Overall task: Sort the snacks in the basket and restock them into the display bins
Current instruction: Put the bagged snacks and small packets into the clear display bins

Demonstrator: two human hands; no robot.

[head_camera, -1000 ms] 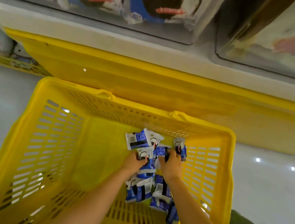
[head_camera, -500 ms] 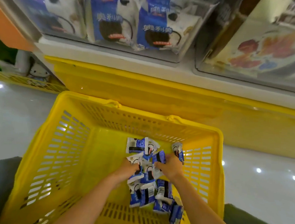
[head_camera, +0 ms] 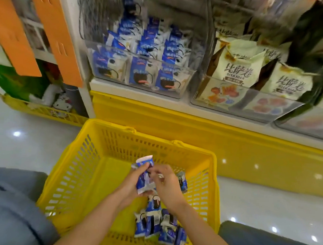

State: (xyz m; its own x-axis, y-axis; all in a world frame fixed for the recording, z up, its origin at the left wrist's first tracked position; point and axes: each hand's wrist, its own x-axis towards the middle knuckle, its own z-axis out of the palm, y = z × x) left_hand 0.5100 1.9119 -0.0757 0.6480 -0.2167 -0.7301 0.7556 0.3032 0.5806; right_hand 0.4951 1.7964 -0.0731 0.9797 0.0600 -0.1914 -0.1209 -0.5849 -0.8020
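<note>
A second ago both hands were down in the heap of blue-and-white snack packets at the bottom of the yellow basket point(head_camera: 71, 173), raking them together. Now a bundle of packets point(head_camera: 145, 176) has come up off the basket floor. The left hand point(head_camera: 130, 185) is curled round the bundle from below and the side. The right hand point(head_camera: 168, 184) has its fingertips pinched on the bundle's upper edge, seemingly squaring it up or adding to it. The head has also tipped upward, so the shelf above, mostly cut off before, is now in full view. It carries a clear display bin point(head_camera: 189, 80) lined with rows of the same blue packets, and just right of it a bin of cream-coloured bags point(head_camera: 236, 70). The rest of the packets point(head_camera: 156, 226) lie in a loose clump at the near right of the basket, below the wrists. One more packet point(head_camera: 183, 182) stands just beside the right hand by the slotted wall; whether the hand touches it I cannot tell. I judge that gathering has turned into carrying. The handful matches the left bin, so it looks bound there, and the clump left behind suggests at least one more trip.
</note>
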